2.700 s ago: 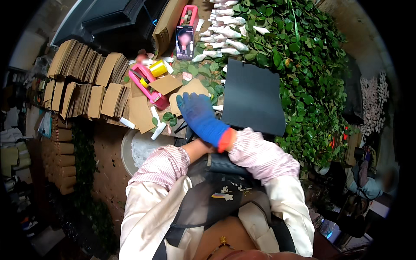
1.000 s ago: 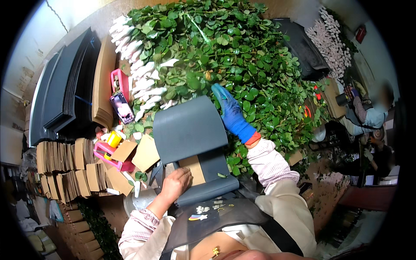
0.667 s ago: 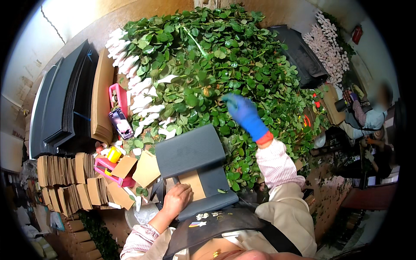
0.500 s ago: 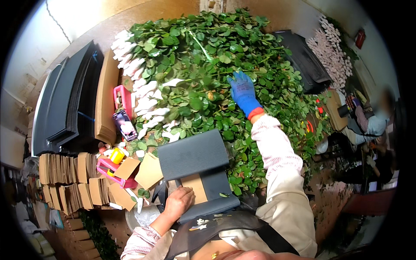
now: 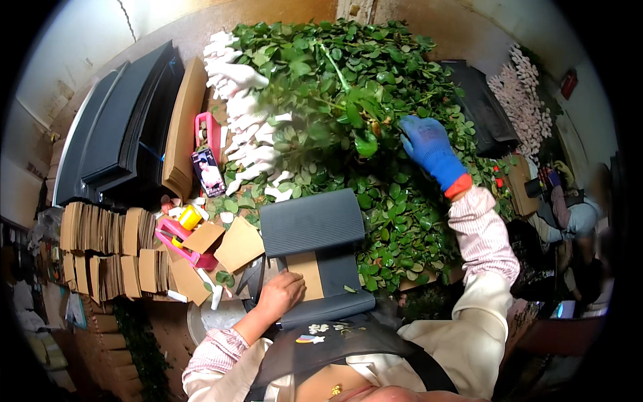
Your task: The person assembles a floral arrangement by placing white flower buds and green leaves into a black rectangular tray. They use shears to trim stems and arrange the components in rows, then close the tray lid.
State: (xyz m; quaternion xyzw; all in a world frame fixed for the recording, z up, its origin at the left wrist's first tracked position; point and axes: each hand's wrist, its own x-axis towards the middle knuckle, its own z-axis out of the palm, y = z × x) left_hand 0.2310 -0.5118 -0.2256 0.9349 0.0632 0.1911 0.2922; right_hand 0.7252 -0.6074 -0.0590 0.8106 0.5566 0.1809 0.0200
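Tabletop [image 5: 218, 107] bears cardboard stacks [image 5: 102, 231] (pink dispenser [image 5: 203, 260] beside) and leafy stems [image 5: 395, 208].

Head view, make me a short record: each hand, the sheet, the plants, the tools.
Left hand: bare, resting at the cardboard piece
Right hand: blue-gloved, at the leafy stems; grip unclear
Sheet: dark sheet, under the cardboard piece
Plants: leafy stems, white-wrapped tips toward the left
Tools: pink tape dispenser, left of the dark sheet
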